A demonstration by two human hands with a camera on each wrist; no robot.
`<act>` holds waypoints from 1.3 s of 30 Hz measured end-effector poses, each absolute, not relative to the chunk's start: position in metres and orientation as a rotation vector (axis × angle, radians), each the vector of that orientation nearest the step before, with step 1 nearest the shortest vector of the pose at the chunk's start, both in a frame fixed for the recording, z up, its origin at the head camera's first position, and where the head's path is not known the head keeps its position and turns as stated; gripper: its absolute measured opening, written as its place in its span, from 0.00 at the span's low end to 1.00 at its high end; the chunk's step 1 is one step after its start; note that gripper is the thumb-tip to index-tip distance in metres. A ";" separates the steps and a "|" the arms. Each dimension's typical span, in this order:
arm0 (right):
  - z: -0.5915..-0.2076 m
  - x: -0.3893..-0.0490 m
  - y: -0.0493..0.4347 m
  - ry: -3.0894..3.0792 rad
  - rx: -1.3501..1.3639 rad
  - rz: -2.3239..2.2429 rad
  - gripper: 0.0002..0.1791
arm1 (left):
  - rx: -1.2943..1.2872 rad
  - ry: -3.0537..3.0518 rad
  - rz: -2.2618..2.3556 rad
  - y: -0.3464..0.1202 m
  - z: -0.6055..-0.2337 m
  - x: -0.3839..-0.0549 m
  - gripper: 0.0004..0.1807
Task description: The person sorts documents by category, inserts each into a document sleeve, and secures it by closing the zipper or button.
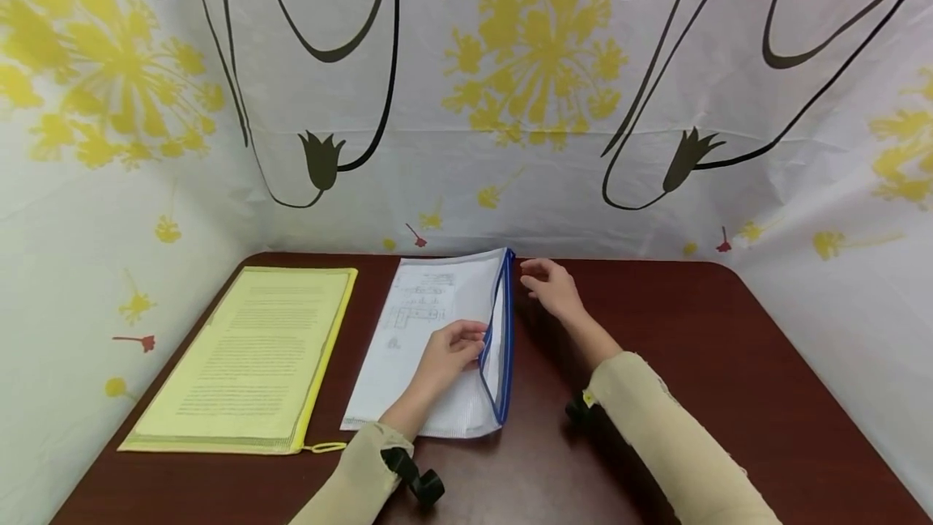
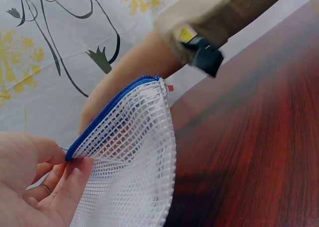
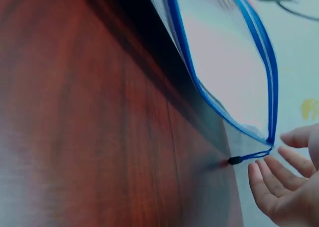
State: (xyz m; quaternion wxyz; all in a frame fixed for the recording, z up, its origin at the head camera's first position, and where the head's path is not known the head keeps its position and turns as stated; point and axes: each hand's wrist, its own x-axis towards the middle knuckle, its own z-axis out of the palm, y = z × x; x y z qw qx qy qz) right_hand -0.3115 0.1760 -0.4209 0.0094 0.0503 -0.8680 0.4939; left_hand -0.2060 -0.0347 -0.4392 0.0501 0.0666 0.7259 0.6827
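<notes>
A white mesh zipper pouch (image 1: pixel 385 363) lies on the table with its blue-edged mouth gaping toward the right side. Through its top shows a printed sheet with diagrams. My left hand (image 1: pixel 446 356) pinches the upper blue zipper edge (image 2: pixel 112 107) between thumb and fingers, lifting it from the lower edge. Near the pouch's far corner hovers my right hand (image 1: pixel 557 294), fingers loosely bent and holding nothing. Just beside its fingertips hangs the blue zipper pull (image 3: pixel 255 155) with a dark tip. White paper (image 3: pixel 224 57) is visible inside the mouth.
A yellow zipper pouch (image 1: pixel 255 355) with a printed sheet inside lies flat to the left, its yellow pull loop (image 1: pixel 325 447) pointing toward the left sleeve. The dark red-brown table (image 1: pixel 700 363) meets a patterned cloth (image 1: pixel 539 185) at its back edge.
</notes>
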 end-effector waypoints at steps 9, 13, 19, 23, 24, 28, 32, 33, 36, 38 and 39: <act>-0.431 -0.346 0.172 -2.635 0.187 1.575 0.30 | 0.218 2.212 2.076 -0.035 -0.443 -0.206 0.14; -0.436 -0.357 0.171 -2.660 0.201 1.644 0.30 | 0.228 2.206 2.071 -0.035 -0.445 -0.206 0.14; -0.441 -0.363 0.167 -2.723 0.195 1.614 0.28 | 0.225 2.199 2.076 -0.034 -0.446 -0.205 0.14; -0.443 -0.365 0.166 -2.718 0.209 1.574 0.26 | 0.215 2.203 2.073 -0.034 -0.448 -0.204 0.15; -0.443 -0.365 0.165 -2.717 0.209 1.567 0.26 | 0.211 2.205 2.072 -0.035 -0.448 -0.204 0.15; -0.440 -0.362 0.168 -2.717 0.175 1.588 0.22 | 0.191 2.210 2.064 -0.034 -0.450 -0.204 0.14; -0.437 -0.359 0.174 -2.685 0.120 1.716 0.19 | 0.174 2.210 2.066 -0.034 -0.452 -0.204 0.14; -0.437 -0.358 0.175 -2.672 0.106 1.754 0.19 | 0.168 2.210 2.065 -0.034 -0.453 -0.204 0.14; -0.435 -0.356 0.180 -2.640 0.060 1.830 0.17 | 0.166 2.212 2.059 -0.033 -0.455 -0.205 0.15; -0.435 -0.354 0.182 -2.625 0.017 1.855 0.16 | 0.172 2.225 2.042 -0.032 -0.457 -0.206 0.15; -0.435 -0.352 0.183 -2.627 0.006 1.844 0.15 | 0.172 2.235 2.028 -0.031 -0.459 -0.207 0.14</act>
